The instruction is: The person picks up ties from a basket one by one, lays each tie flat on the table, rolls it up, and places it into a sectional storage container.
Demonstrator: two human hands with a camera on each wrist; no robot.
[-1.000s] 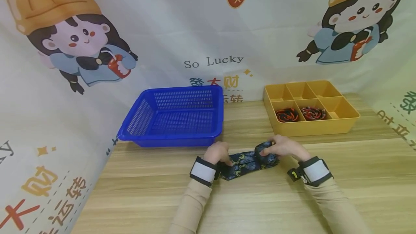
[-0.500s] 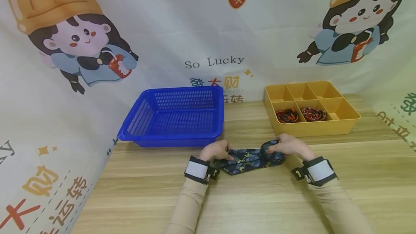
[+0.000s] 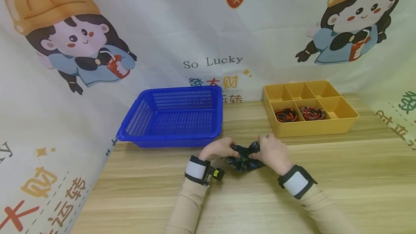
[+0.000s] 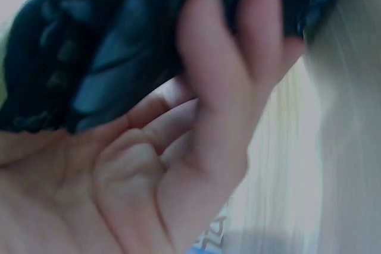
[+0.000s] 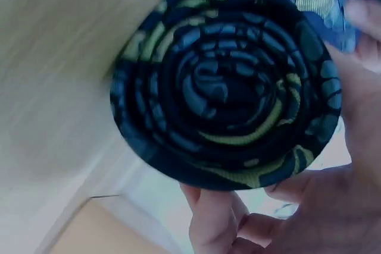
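A dark navy necktie (image 3: pixel 244 160) with yellow and grey-blue figures lies between my two hands over the table. In the right wrist view, most of the tie (image 5: pixel 283 165) is a coil seen end-on, with a flat tail leading off at the upper right. My right hand (image 3: pixel 273 153) grips this roll, fingers behind it and thumb in front. My left hand (image 3: pixel 219 148) pinches the tail end close to the roll. The left wrist view shows two fingertips on the dark cloth (image 4: pixel 113 46), with the rest of the grip partly hidden by it.
Behind my left hand stands a blue plastic basket (image 3: pixel 177 142). At the back right is a yellow divided box (image 3: pixel 313 128); two of its front compartments hold a rolled orange-and-black tie (image 3: pixel 286 115) and a rolled red patterned tie (image 3: pixel 312 113). A printed cloth hangs behind the table.
The stretched flat length of tie has shortened and bunched between the hands. My right hand has moved left and turned with the roll, toward the left hand, which still holds the tail.
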